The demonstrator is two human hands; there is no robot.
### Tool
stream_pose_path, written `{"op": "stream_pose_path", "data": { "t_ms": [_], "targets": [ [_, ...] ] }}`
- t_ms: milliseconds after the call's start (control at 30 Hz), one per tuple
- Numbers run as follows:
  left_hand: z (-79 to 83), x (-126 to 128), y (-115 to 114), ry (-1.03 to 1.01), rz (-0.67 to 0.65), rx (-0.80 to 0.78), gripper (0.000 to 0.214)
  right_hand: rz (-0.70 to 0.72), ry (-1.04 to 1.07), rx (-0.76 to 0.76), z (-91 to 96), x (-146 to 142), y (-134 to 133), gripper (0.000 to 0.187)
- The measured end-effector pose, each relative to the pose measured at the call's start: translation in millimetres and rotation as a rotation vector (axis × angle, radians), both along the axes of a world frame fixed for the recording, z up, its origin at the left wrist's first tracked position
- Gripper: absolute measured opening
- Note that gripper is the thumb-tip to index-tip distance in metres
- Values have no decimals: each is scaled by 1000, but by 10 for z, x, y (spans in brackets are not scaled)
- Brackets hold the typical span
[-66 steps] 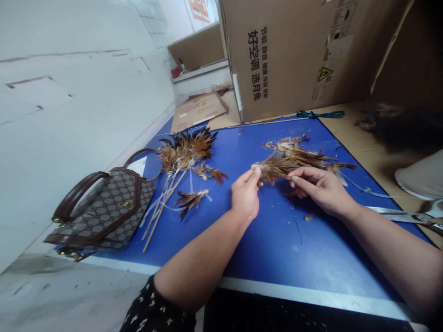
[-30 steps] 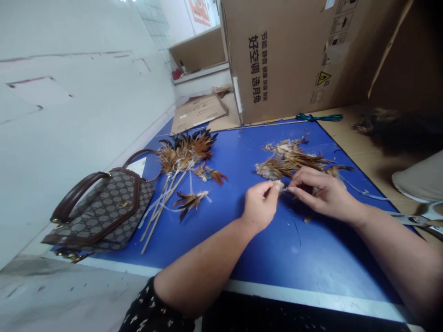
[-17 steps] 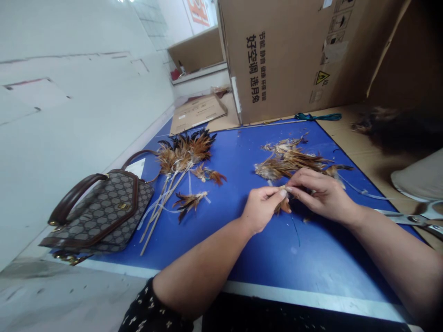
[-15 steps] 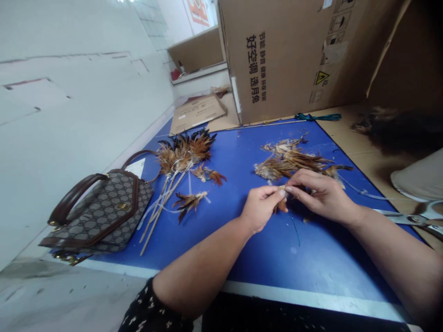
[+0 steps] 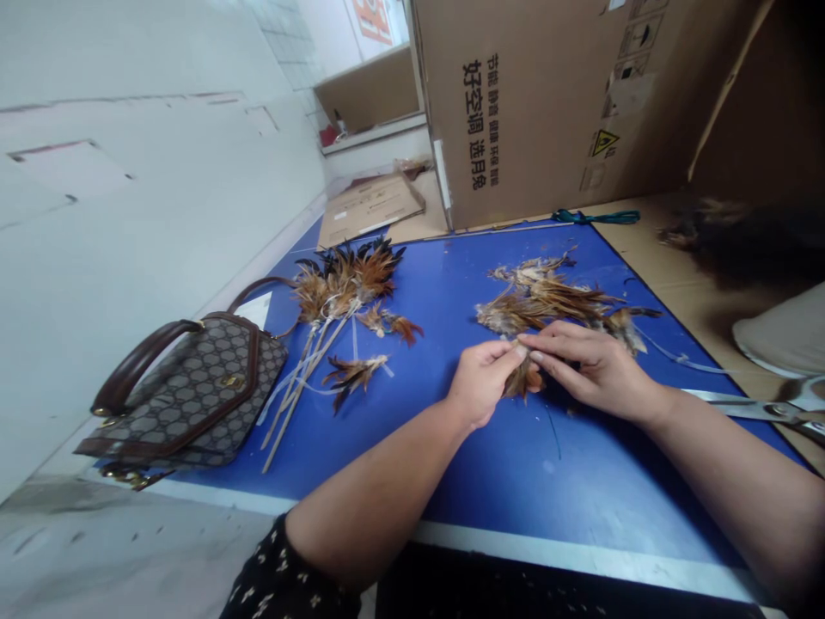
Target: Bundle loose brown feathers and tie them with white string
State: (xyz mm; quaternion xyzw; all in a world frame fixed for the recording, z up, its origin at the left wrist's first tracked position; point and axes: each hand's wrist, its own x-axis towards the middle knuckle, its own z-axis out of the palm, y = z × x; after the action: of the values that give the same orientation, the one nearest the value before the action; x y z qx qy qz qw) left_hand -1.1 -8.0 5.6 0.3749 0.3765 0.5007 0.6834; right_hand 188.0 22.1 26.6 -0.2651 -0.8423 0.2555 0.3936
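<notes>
Pinching a small feather tuft [image 5: 523, 378] between the fingertips of left hand [image 5: 480, 391] and right hand [image 5: 593, 370], low over the blue mat [image 5: 490, 464], just near of the loose feather pile [image 5: 547, 297]; probably best lining up quill ends, squeezing lightly.

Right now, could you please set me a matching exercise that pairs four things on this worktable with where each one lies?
Things:
1. handbag
2. scissors
3. feather tuft
4. teal cord

Places:
A. pinched between the left hand and the right hand
B. at the foot of the cardboard box
C. on the near left corner of the blue mat
D. on the cardboard sheet to the right of the mat

Pairs: 1-C, 2-D, 3-A, 4-B.
</notes>
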Motion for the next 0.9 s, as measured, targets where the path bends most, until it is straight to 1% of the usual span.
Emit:
{"op": "stream_pose_path", "data": {
  "t_ms": [100, 167, 233, 333, 433, 500, 567, 633, 767, 833, 900],
  "targets": [
    [22, -3, 6, 37, -1, 19, 44, -6, -21, -2, 28, 12, -1, 31],
    [36, -3, 13, 54, 10, 25, 45, -54, -25, 11, 64, 59, 14, 32],
    [42, -2, 24, 59, 49, 18, 45, -117, -65, 31, 104, 142, 45, 31],
    [38, 3, 40, 43, 121, 4, 44, -139, -276, 64, 143, 295, 109, 26],
    [33, 6, 47, 32, 162, -2, 43, -140, -514, 133, 135, 400, 170, 20],
    [32, 8, 49, 31, 178, 3, 42, -135, -583, 164, 117, 418, 197, 12],
    [30, 10, 52, 34, 192, 9, 41, -117, -559, 166, 107, 393, 208, 11],
    [21, 16, 55, 40, 211, 9, 41, -102, -448, 131, 110, 333, 194, 15],
    [-9, 44, 52, 41, 283, 30, 41, -159, -134, -48, 112, 160, 101, 22],
    [-21, 60, 41, 37, 288, 57, 40, -185, -45, -140, 90, 80, 50, 26],
    [-28, 70, 28, 39, 273, 82, 39, -176, -15, -215, 58, 22, 18, 30]
  ]
}}
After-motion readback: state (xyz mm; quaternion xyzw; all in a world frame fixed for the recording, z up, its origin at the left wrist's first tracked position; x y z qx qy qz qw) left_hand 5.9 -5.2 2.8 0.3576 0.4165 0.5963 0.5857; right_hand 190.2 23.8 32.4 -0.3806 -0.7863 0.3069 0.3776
